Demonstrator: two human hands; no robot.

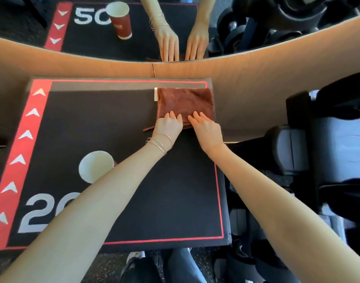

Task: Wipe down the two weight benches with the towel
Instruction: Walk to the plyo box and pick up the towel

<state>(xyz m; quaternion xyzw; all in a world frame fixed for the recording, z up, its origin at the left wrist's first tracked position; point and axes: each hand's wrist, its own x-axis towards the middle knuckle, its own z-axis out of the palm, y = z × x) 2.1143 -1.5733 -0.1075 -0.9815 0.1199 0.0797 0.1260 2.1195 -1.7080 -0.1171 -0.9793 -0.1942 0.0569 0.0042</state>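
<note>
Much of the black platform (pixel 165 190) lies open between me and the towel, with a paper cup (pixel 96 167) standing beside my left forearm. The platform's far edge meets a tan ledge (pixel 256 64) under a mirror (pixel 22 17). Its right edge drops off beside grey and black gym gear I cannot identify. The brown towel (pixel 185 101) sits folded flat in the far right corner, its right side at the platform's edge. My left hand (pixel 169 127) and right hand (pixel 206 130) press on its near edge side by side, palms down, fingers laid straight, clasping nothing. Both arms reach forward; thin bangles (pixel 159 144) ring my left wrist.
</note>
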